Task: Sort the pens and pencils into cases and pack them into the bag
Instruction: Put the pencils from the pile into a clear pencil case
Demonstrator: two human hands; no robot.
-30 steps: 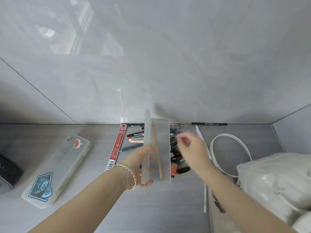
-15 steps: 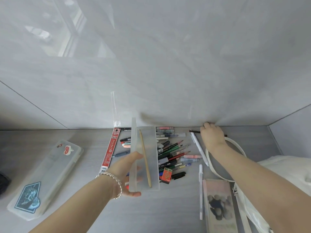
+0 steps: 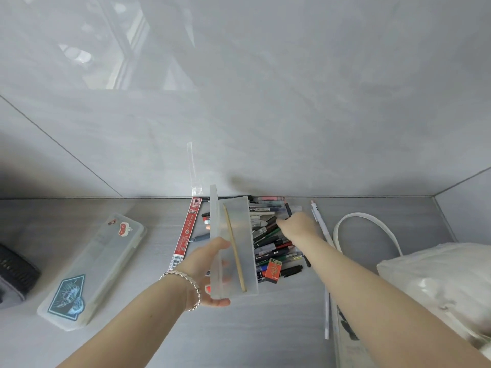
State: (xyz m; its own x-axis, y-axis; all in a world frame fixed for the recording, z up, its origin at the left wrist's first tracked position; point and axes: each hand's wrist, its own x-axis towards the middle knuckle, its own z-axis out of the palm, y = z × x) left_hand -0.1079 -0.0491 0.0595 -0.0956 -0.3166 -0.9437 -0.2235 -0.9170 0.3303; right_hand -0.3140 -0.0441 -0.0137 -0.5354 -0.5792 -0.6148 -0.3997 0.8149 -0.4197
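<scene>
At the far left a dark object [image 3: 16, 274] is cut off by the frame edge, too little showing to name it. Beside it a closed case [image 3: 93, 269], translucent with stickers, lies flat on the surface [image 3: 132, 341], well apart from the sorting.

Next comes a red ruler [image 3: 187, 232], with a clear sleeve [image 3: 194, 168] leaning on the wall above it. The left hand [image 3: 204, 272] grips the open case [image 3: 233, 243], thumb on the near wall and fingers underneath. It holds the case raised above the surface just beside the pile, probably so that each pick has a short trip. 1 pencil [image 3: 235, 248] lies lengthwise inside.

The pile of pens [image 3: 273, 245] sits against the wall, partly hidden behind the case, with a red eraser box [image 3: 273, 269] at its near edge. The right hand [image 3: 300, 227] is over the pile, fingers turned down and blurred. A slim dark shaft shows by the fingertips, but I cannot tell whether the hand holds it or it lies in the pile.

Right of the arm lies a white pen [image 3: 321, 227]. Further right, the bag [image 3: 438, 274] slumps with its strap [image 3: 369, 224] looped out, its mouth out of view. Sorting looks barely begun.
</scene>
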